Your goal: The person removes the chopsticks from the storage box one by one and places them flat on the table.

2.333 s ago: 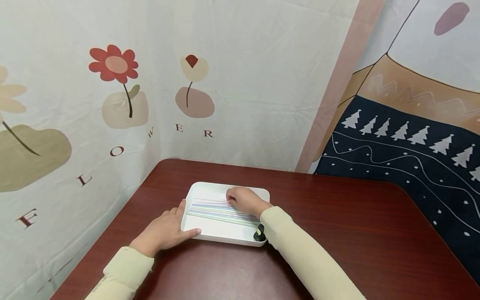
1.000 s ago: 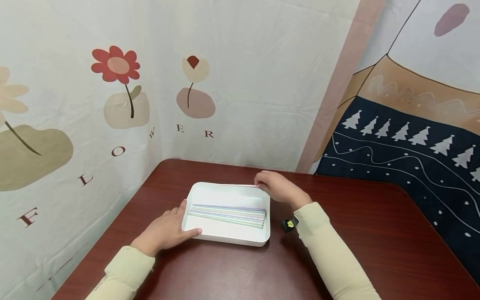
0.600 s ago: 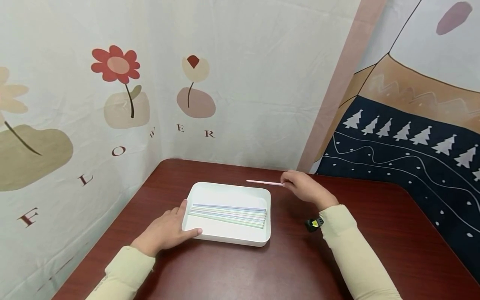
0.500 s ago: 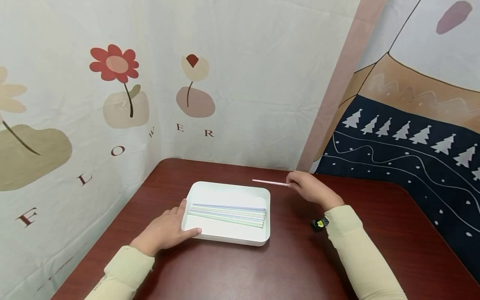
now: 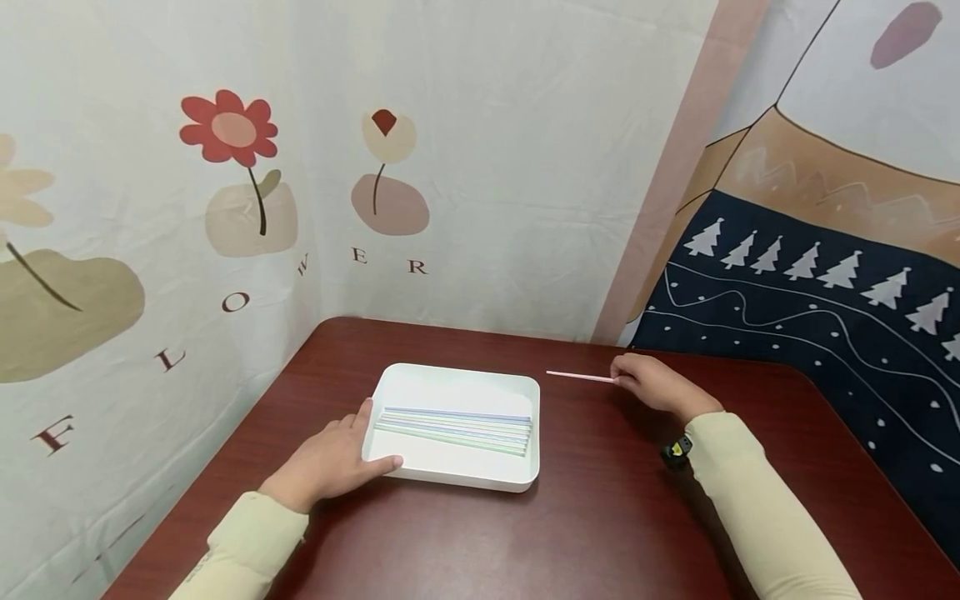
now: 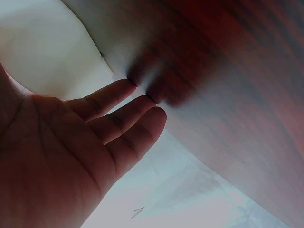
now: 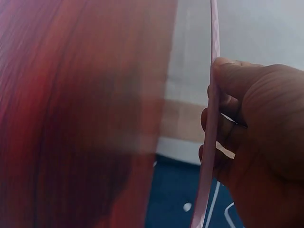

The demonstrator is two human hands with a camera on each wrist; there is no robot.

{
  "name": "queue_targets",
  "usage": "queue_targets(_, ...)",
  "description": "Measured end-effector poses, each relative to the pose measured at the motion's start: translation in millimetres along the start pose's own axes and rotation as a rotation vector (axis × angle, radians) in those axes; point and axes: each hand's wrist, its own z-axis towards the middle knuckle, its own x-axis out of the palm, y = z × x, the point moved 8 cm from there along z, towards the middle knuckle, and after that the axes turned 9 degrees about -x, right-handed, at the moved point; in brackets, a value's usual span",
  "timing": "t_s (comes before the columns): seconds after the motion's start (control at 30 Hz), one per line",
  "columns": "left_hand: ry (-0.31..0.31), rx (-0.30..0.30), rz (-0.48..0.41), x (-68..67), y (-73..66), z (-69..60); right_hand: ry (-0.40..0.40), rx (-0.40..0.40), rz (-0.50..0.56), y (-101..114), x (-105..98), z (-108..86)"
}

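"One pink stick (image 5: 581,377): where is it?"

"Right of the tray (image 5: 450,385), over the table (image 5: 600,517), pinched between thumb and fingers of the right hand (image 5: 656,386)."

"And the left hand (image 5: 330,460)?"

"Fingers extended, touching the tray's left side, thumb at its near rim. Other sticks (image 5: 453,428) lie inside."

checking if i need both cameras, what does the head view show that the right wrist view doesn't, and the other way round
Head only: the white rectangular tray, thin pastel sticks inside it, and the left hand. Right wrist only: the thin pink stick extending on both sides of the grip. Both: that stick, the right hand and the reddish-brown wood-grain table.
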Motion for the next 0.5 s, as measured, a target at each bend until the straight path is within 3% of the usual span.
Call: queue_targets(0.5,-0.004,-0.005,0.008,-0.5,0.1,0.6,0.043,0.093,0.074,-38.3,12.8,-15.6)
